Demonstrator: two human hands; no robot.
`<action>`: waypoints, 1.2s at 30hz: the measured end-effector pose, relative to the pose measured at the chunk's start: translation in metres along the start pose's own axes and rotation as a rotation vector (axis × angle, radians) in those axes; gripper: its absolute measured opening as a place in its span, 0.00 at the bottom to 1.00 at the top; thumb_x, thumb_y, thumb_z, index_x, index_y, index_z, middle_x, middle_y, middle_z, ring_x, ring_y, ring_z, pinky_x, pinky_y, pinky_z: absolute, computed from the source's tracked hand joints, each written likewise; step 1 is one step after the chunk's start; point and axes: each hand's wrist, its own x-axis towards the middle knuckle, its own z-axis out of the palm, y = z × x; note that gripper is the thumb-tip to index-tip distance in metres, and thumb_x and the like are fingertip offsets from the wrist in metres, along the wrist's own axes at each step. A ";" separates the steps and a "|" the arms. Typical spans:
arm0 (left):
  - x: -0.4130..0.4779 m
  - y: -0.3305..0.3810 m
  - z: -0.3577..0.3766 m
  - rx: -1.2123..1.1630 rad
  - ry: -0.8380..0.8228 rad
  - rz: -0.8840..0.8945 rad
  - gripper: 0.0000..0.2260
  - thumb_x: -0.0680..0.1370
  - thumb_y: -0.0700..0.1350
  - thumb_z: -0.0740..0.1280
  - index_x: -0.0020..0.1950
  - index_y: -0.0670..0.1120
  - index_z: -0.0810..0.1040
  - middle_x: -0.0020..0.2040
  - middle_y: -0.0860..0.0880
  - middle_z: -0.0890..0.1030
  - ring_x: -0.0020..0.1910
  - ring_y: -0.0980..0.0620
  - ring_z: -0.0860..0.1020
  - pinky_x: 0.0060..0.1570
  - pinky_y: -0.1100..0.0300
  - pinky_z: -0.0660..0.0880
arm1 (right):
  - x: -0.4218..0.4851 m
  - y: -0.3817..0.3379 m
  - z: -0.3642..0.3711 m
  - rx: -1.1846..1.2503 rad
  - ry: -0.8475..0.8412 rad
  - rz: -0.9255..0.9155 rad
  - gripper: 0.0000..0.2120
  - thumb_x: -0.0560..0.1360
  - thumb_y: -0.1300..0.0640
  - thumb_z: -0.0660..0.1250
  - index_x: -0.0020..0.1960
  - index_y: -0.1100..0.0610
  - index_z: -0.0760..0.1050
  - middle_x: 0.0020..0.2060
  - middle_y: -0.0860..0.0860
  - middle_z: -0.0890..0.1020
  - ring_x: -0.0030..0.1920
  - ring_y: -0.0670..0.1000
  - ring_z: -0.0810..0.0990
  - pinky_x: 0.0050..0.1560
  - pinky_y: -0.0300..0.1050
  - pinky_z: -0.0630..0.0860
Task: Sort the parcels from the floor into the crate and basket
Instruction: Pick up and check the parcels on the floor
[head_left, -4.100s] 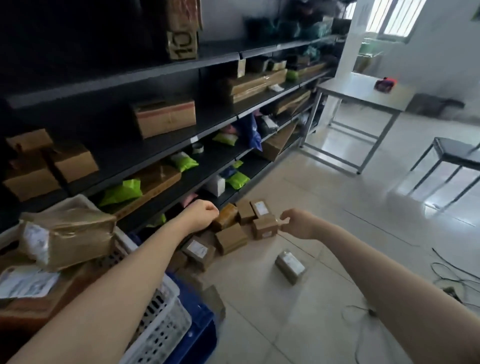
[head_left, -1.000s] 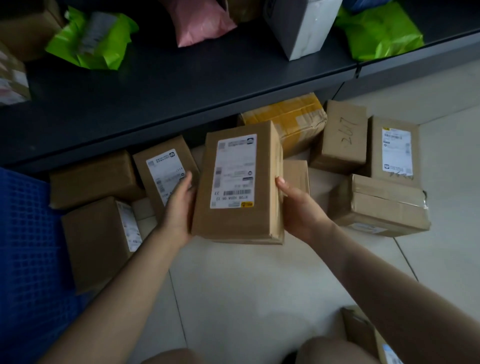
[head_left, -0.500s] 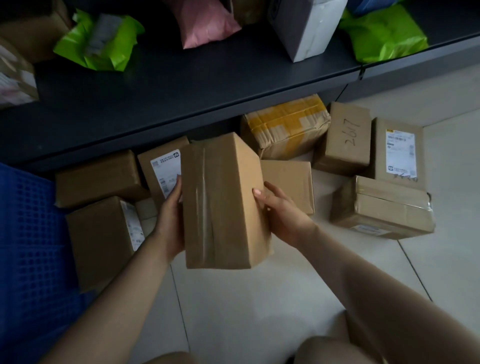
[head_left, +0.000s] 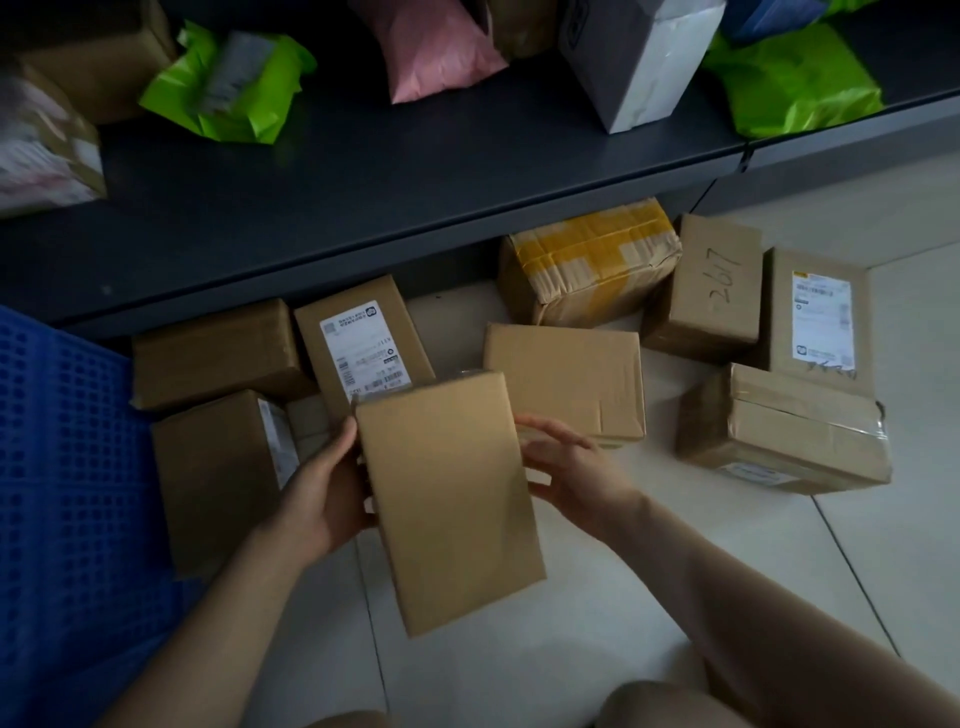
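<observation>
I hold a plain brown cardboard parcel (head_left: 449, 499) above the tiled floor, its blank face turned up. My left hand (head_left: 324, 499) grips its left edge and my right hand (head_left: 563, 470) grips its right edge. Several more brown parcels lie on the floor beyond it: one with a white label (head_left: 363, 343), a plain one (head_left: 566, 382), one wrapped in yellow tape (head_left: 589, 260) and one marked 2617 (head_left: 714, 291). The blue crate (head_left: 62, 467) stands at the left edge. No basket is in view.
A dark shelf (head_left: 415, 176) overhangs the parcels and carries green bags (head_left: 234, 83), a pink bag (head_left: 431, 47) and a grey-white box (head_left: 636, 57). Two taped parcels (head_left: 784, 431) lie at the right. My knee (head_left: 654, 701) shows at the bottom.
Since a second ago I have turned the parcel over in both hands: its labelled face is gone from view, a taped side passed by, and a blank face is now up, lower and nearer me.
</observation>
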 end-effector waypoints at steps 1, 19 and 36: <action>-0.001 -0.004 -0.005 -0.072 -0.007 0.003 0.23 0.55 0.64 0.77 0.43 0.51 0.87 0.46 0.46 0.82 0.45 0.47 0.79 0.50 0.52 0.68 | 0.001 0.003 0.000 0.002 0.004 0.036 0.22 0.70 0.60 0.68 0.64 0.58 0.72 0.52 0.58 0.79 0.56 0.58 0.77 0.61 0.57 0.71; 0.012 -0.064 -0.009 0.462 0.190 -0.115 0.26 0.69 0.33 0.73 0.65 0.43 0.72 0.59 0.43 0.80 0.60 0.43 0.77 0.59 0.48 0.74 | 0.004 0.015 -0.003 -0.492 0.136 0.034 0.20 0.68 0.83 0.56 0.42 0.60 0.74 0.37 0.57 0.77 0.38 0.53 0.75 0.39 0.44 0.72; 0.028 -0.019 0.015 0.577 0.423 0.425 0.10 0.77 0.34 0.63 0.57 0.42 0.76 0.52 0.43 0.79 0.47 0.54 0.77 0.42 0.67 0.69 | 0.059 -0.106 -0.017 -1.923 0.468 -0.439 0.29 0.77 0.38 0.56 0.73 0.50 0.61 0.70 0.56 0.67 0.71 0.60 0.64 0.70 0.63 0.58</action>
